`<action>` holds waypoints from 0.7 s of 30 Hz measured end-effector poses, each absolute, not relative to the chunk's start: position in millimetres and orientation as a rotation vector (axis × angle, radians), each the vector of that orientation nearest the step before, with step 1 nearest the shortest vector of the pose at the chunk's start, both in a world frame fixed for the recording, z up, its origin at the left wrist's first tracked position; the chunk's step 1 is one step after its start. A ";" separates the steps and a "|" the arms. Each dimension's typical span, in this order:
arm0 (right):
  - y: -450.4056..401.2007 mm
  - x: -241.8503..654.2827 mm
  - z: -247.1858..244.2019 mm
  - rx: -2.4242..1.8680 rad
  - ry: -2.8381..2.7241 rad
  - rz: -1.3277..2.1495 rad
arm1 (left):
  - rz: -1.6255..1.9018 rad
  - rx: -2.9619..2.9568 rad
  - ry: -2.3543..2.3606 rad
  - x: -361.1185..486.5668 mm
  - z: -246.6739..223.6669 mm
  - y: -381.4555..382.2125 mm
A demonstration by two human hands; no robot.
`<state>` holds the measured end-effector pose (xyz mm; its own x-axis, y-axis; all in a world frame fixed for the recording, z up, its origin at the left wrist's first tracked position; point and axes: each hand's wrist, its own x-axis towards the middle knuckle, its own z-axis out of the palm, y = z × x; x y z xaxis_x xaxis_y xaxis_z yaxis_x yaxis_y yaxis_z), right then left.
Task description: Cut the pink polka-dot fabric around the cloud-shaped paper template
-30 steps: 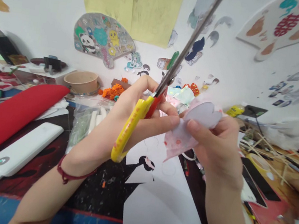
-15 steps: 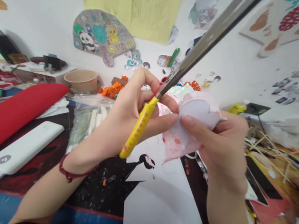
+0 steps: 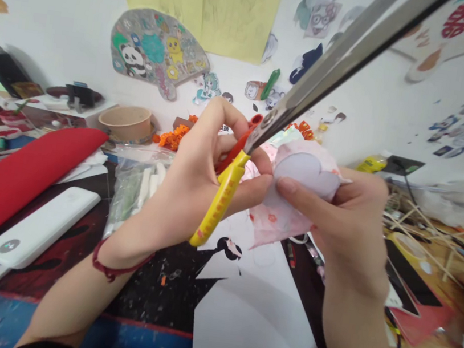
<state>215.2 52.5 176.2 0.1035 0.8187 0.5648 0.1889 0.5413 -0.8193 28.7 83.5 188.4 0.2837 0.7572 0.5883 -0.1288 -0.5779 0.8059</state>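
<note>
Scissors with yellow and red handles (image 3: 220, 201) hang from my left hand (image 3: 209, 176), blades pointing up and right toward the camera. The thumb and a finger of that hand also pinch the left edge of a pale paper cutout (image 3: 307, 173) with a rounded, scalloped outline. My right hand (image 3: 338, 218) grips the same cutout from the right, thumb on its face. Behind the cutout, pink patterned paper (image 3: 270, 225) is held together with it and hangs below.
White paper (image 3: 250, 320) lies below my hands. To the left are a white power bank (image 3: 38, 226), a red object (image 3: 19, 179), a plastic bag (image 3: 130, 188) and a round tub (image 3: 125, 124). Thin sticks (image 3: 415, 223) and a dark phone (image 3: 412, 274) lie right.
The scissors have tilted further right, their blades now slightly apart and more of the red handle showing. The cutout and pink paper have shifted slightly left in view, still held by both hands.
</note>
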 end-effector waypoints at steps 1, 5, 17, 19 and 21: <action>52.5 215.5 176.5 -0.927 -1.427 0.585 | 1.402 1.739 0.566 29.1 189.4 83.6; 52.9 216.0 177.4 -0.920 -1.431 0.594 | 1.433 1.676 0.583 30.0 196.5 82.1; 54.3 217.1 175.8 -0.908 -1.412 0.581 | 1.448 1.898 0.695 21.3 198.0 88.0; 55.6 217.2 175.1 -0.901 -1.421 0.548 | 1.405 1.874 0.664 20.8 197.1 87.3; 56.3 217.1 174.4 -0.904 -1.437 0.504 | 1.400 1.870 0.662 20.7 196.3 85.7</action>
<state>217.1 56.3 174.4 0.1133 0.7757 0.6208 0.2177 0.5903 -0.7773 20.7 85.7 196.3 0.2856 0.7463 0.6012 -0.0082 -0.6254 0.7802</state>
